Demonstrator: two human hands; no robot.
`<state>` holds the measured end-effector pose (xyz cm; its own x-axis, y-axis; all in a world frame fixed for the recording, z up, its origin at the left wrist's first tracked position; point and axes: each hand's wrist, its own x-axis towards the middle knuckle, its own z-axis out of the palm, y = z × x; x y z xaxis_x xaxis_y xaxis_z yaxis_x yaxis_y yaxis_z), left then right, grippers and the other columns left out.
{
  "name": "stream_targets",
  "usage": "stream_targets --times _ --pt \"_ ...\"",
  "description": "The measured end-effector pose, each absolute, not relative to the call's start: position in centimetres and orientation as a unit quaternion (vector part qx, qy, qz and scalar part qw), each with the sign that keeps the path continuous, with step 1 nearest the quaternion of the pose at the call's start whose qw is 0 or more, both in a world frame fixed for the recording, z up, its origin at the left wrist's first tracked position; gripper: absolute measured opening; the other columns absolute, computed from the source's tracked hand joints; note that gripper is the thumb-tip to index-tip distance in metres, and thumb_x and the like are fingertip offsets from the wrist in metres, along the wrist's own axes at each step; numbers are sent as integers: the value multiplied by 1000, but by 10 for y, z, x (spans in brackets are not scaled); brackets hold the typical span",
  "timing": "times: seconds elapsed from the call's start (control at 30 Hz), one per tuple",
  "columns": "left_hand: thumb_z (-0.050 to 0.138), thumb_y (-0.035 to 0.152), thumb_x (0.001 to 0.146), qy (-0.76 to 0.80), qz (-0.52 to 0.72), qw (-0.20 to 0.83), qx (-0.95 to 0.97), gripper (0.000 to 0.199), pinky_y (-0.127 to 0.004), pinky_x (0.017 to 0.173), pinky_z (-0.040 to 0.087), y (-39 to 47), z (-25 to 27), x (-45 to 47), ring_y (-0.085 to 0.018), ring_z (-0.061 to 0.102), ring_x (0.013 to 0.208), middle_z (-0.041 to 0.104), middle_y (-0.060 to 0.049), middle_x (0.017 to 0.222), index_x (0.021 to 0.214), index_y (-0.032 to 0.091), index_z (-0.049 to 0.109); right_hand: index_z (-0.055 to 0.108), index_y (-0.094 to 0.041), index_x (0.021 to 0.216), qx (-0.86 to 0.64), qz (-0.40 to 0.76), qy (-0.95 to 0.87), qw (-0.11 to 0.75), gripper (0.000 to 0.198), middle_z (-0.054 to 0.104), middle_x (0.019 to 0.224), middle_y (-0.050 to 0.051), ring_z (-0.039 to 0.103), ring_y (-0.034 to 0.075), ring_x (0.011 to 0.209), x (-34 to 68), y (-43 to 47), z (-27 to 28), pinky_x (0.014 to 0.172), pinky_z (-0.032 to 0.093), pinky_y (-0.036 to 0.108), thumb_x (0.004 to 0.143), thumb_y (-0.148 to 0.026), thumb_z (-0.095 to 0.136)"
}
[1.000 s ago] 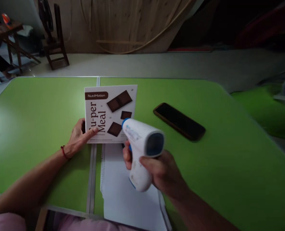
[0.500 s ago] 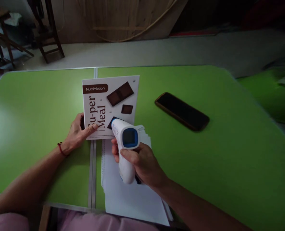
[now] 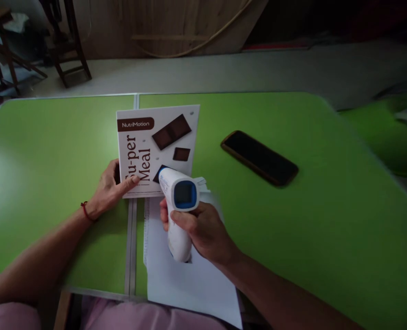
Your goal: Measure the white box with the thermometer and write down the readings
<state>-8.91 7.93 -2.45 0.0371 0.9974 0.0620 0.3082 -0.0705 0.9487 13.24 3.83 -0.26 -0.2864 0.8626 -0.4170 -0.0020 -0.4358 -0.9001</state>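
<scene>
My left hand (image 3: 111, 188) holds the lower left corner of a white box (image 3: 157, 149) printed with chocolate squares and the name "NutriMotion"; the box stands tilted up on the green table (image 3: 52, 151). My right hand (image 3: 199, 229) grips the handle of a white and blue infrared thermometer gun (image 3: 178, 206), whose nose points at the lower part of the box and whose blue screen faces me. Under my right hand lies a white sheet of paper (image 3: 186, 279).
A black phone (image 3: 259, 158) lies face up on the table to the right of the box. A seam (image 3: 131, 238) splits the table in two. Beyond the far edge is floor, with a dark wooden chair (image 3: 67, 50) at the back left.
My right hand has brought the thermometer gun down and to the left, closer to the box, and turned its screen toward me. My left hand has kept its hold on the box.
</scene>
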Motion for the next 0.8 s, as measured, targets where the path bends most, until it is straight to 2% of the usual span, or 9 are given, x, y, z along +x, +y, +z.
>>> stream_targets --times 0.17,0.3,0.8 --pt "72 71 78 545 426 411 594 65 -47 81 60 79 -25 -89 -31 68 102 69 -15 116 112 17 58 65 -19 67 -519 680 -411 315 21 63 64 2 54 14 57 130 41 4 54 45 30 60 -38 69" --pt "73 71 77 547 424 410 594 66 -47 81 59 79 -25 -89 -32 68 102 69 -15 117 113 17 59 60 -19 60 -522 666 -436 305 21 60 62 2 53 15 57 131 42 4 54 44 30 62 -39 67" --pt "73 69 77 536 432 421 590 65 -46 80 61 80 -23 -88 -32 70 102 71 -16 116 112 16 59 59 -20 61 -520 678 -420 307 23 59 61 1 52 14 56 131 42 3 54 44 30 59 -40 68"
